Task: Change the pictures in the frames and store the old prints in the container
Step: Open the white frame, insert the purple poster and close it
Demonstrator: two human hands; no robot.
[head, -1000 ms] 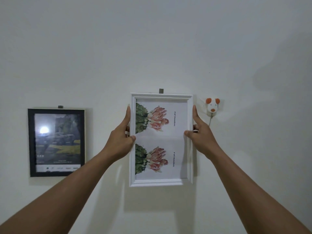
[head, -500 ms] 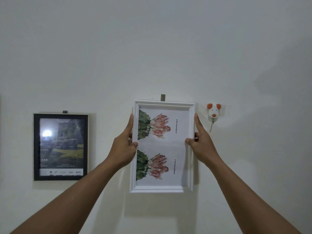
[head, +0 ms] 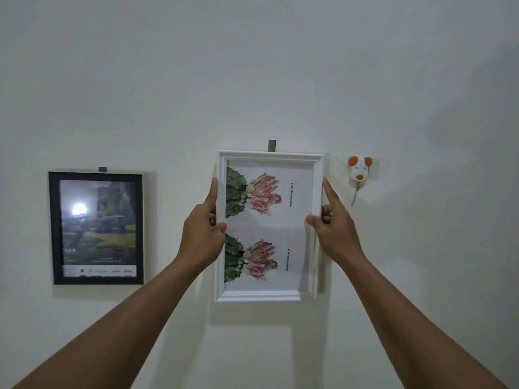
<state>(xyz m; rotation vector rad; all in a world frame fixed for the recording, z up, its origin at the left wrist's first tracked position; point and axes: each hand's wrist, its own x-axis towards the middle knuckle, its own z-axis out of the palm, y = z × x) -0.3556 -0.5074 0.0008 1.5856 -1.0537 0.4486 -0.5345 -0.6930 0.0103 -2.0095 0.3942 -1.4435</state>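
A white picture frame (head: 269, 295) is held upright against the white wall, just under a small grey hook (head: 271, 145). Its print (head: 280, 226) shows two pink flowers with green cactus-like heads. My left hand (head: 202, 234) grips the frame's left side, thumb on the front and index finger pointing up along the edge. My right hand (head: 334, 226) grips the right side the same way. A black frame (head: 56, 228) with a dark landscape print hangs to the left under its own hook (head: 102, 169).
A small white mouse-shaped wall hook (head: 359, 172) with orange ears sticks to the wall just right of the white frame, a short cord hanging from it. The wall around and above the frames is bare.
The white frame sits a little lower in view than a second ago, and the view has shifted slightly. Both hands keep the same hold on its sides.
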